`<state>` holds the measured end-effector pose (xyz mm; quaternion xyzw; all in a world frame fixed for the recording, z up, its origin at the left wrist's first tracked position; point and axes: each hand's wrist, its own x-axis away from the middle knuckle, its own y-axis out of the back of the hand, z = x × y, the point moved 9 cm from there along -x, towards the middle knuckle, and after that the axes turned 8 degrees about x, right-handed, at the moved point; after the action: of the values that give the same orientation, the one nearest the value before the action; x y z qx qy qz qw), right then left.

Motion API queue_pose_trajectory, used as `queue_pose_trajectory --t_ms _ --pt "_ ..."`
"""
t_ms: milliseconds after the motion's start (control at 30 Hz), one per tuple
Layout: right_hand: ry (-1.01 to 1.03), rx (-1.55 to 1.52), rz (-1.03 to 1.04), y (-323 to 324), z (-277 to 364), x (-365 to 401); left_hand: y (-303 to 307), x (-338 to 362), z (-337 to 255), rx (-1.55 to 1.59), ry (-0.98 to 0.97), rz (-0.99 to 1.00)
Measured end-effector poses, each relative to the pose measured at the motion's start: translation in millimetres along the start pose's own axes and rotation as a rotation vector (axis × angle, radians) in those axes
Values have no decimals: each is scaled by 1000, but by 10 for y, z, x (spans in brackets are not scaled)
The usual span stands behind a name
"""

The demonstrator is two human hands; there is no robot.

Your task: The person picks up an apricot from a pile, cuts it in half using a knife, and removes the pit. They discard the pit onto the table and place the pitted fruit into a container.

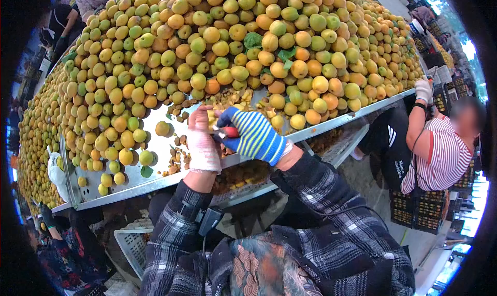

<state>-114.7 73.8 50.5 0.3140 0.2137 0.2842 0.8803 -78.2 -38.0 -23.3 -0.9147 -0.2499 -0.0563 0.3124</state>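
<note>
My left hand (203, 143), in a pale pinkish-white glove, is closed around a yellow apricot (212, 116) that is mostly hidden by the fingers. My right hand (254, 134), gloved in blue with yellow-green and white stripes, grips a small knife (230, 132) by its red handle. The knife's short blade points toward the left palm, and the two hands nearly touch. Beneath and behind them, cut apricot pieces (235, 98) and brownish pits or scraps (178, 153) lie on the metal table (155, 121).
A large heap of apricots (217, 37) covers most of the table. Its raised metal edge (357, 105) runs in front of me. Plastic crates (135, 247) stand below. A co-worker in a striped shirt (448, 146) sits at right; others are at left. A white bag (56, 174) lies at left.
</note>
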Motion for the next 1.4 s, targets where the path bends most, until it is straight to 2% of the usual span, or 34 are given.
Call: queue_pose_trajectory --t_ms 33,67,100,167,200,233,300,333,367,433,467,500,567,633,700,767,800,833,900,967,1000,1033,1100,1167,1233,1333,1367,1400 --pt "-16 -94 -83 40 -42 -1 -47 17 -73 117 -37 40" --pt "-74 -85 -136 114 -147 13 -33 57 -145 69 -67 23" --pt "-95 -228 -110 162 -285 -56 -127 116 -282 31 -102 11" --pt "-166 -228 87 147 -429 -53 -180 262 -288 14 -42 154" --pt "-172 -174 78 175 -508 -51 -211 332 -269 -15 -25 239" --pt "-175 -84 61 239 -590 -61 -335 460 -367 -310 -124 355" --pt "-229 -376 -130 300 -840 -36 -594 715 -276 -439 109 625" --pt "-348 -54 -150 468 -901 -34 -613 864 -75 -578 362 698" --pt "-337 53 -234 629 -850 -34 -577 1048 114 -713 615 762" --pt "-336 226 -261 727 -840 -117 -511 1211 408 -852 490 1016" --pt "-332 269 -247 704 -911 -174 -433 1263 564 -910 522 1097" --pt "-320 321 -202 677 -861 -284 -174 1206 799 -1311 284 1123" --pt "-304 487 -118 610 -791 -466 -91 1085 789 -1531 383 999" --pt "-251 528 -38 453 -887 -629 -134 1063 749 -1558 354 1034" --pt "-282 608 61 342 -969 -732 -177 1032 680 -1574 323 1068" --pt "-296 626 82 340 -988 -792 -389 1148 539 -1259 273 1248" --pt "-281 535 23 370 -961 -790 -470 1182 355 -1146 550 1209" --pt "-264 442 -32 402 -900 -772 -536 1111 227 -901 524 1174" --pt "-176 119 -127 388 -828 -670 -458 783 18 -733 547 852" --pt "-242 -88 -25 329 -691 -530 -296 366 -302 -219 189 558" --pt "-58 -284 -85 242 -572 -487 -171 231 -282 -136 163 446" --pt "-98 17 -6 324 -286 -389 -89 139 -319 -56 137 331" --pt "-13 188 77 274 102 -322 2 42 -169 88 230 315" --pt "-4 192 105 170 214 -253 33 72 -67 136 263 241" --pt "33 -129 90 78 228 -213 -89 169 -168 186 254 185" --pt "12 3 108 59 202 -175 -196 166 -233 229 235 377" --pt "8 -1 108 42 160 -166 -182 163 -211 226 240 374" --pt "8 13 -35 165 149 -185 -161 165 -206 384 301 299"
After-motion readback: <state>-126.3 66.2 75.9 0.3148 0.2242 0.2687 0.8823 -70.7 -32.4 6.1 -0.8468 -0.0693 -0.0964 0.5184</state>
